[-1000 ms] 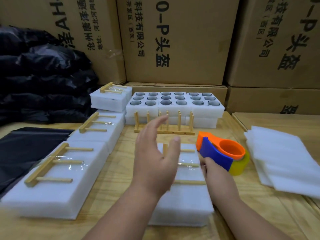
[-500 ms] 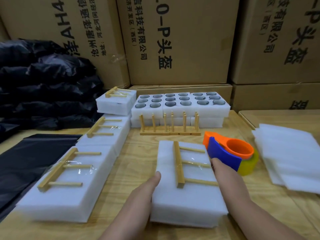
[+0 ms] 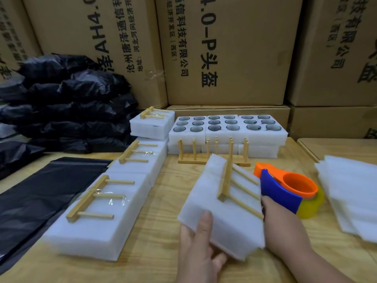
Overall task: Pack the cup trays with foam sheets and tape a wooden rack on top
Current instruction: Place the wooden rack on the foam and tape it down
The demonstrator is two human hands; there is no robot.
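**Foam pack w/ rack lifted off table, both hands**

Head view: Cardboard boxes (image 3: 222,50) w/ printed text stack along the far wall; black bags (image 3: 67,111) piled far left. Wooden table (image 3: 155,227) below.

Left hand (image 3: 201,246) grips the near-left corner of the foam pack (image 3: 220,205), thumb on top, fingers curled under. Right hand (image 3: 279,225) holds the pack's right edge; its fingers are hidden, grip can't be made out. Pack sits tilted at centre near, raised off the table. Wooden rack (image 3: 225,180) lies on top of it.

Tape dispenser (image 3: 285,188), blue/orange, just right of the pack. Loose foam sheets (image 3: 350,197) far right. Finished packs (image 3: 106,201) in a row on the left. Cup trays (image 3: 226,127) at the far centre, an upright rack (image 3: 212,152) in front of them.
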